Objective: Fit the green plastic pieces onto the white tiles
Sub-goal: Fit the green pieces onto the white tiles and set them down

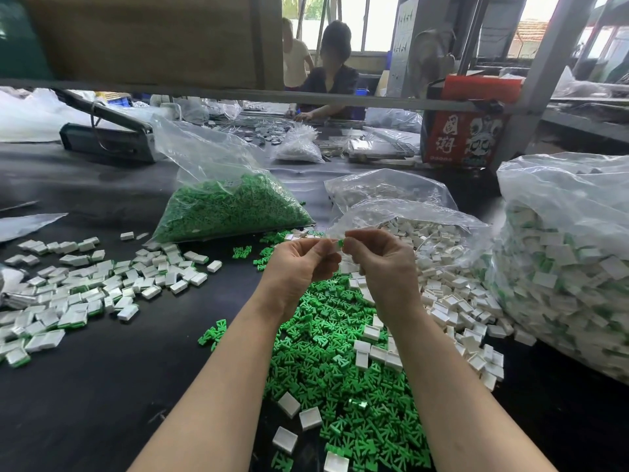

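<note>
My left hand [301,264] and my right hand [381,264] meet above the table, fingertips together. Between them they pinch one small white tile with a green piece [338,243] on it. Below my forearms lies a loose heap of green plastic pieces [340,362] with a few white tiles mixed in. Loose white tiles [456,301] spill from an open clear bag to the right. To the left lies a spread of tiles with green pieces fitted [78,294].
A clear bag of green pieces [231,209] stands behind the heap. A large bag of fitted tiles [571,267] fills the right side. A red carton [466,131], a dark sealing machine [109,137] and two people sit further back on the black table [102,386].
</note>
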Available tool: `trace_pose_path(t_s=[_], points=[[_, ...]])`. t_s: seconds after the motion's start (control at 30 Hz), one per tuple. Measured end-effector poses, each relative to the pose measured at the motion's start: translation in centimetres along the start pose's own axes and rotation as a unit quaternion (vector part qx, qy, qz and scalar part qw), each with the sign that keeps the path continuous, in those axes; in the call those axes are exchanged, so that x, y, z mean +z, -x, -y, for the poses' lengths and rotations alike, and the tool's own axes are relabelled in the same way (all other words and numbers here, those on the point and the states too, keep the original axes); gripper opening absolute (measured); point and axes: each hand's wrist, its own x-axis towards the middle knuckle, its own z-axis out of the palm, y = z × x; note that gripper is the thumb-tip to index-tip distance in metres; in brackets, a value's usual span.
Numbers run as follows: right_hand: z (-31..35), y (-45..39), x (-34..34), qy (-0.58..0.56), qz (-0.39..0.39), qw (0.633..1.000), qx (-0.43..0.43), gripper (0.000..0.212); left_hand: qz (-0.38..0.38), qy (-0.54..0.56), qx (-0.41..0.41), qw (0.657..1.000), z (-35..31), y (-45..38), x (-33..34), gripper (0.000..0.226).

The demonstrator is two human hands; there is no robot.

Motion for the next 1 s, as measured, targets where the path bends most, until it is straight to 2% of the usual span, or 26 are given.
trace_pose_path(t_s=[0.33, 0.57, 0.7, 0.77, 0.87, 1.0], points=[[-0.16, 0.10, 0.52, 0.014, -0.023, 1.000, 0.000, 0.010, -0.023, -0.068, 0.060, 0.996, 0.03, 0.09, 0.24, 0.015], [-0.50, 0.12, 0.47, -0.003, -0.016, 0.999, 0.031, 0.010, -0.032, -0.068, 0.078, 0.994, 0.18, 0.08, 0.40, 0.015], [-0.75, -0.08, 0.24, 0.098, 0.002, 0.994, 0.057, 0.008, -0.016, -0.070, 0.070, 0.995, 0.30, 0.05, 0.61, 0.013], [-0.85, -0.18, 0.28, 0.171, 0.029, 0.984, 0.051, 0.016, -0.001, -0.072, 0.058, 0.996, 0.28, 0.03, 0.86, 0.012], [-0.89, -0.16, 0.25, 0.211, 0.059, 0.975, 0.037, 0.020, 0.002, -0.126, 0.044, 0.991, 0.17, 0.00, 0.81, 0.011], [-0.79, -0.06, 0.06, 0.194, 0.082, 0.977, 0.036, 0.021, 0.019, -0.248, 0.006, 0.969, -0.04, 0.05, 0.01, 0.018]])
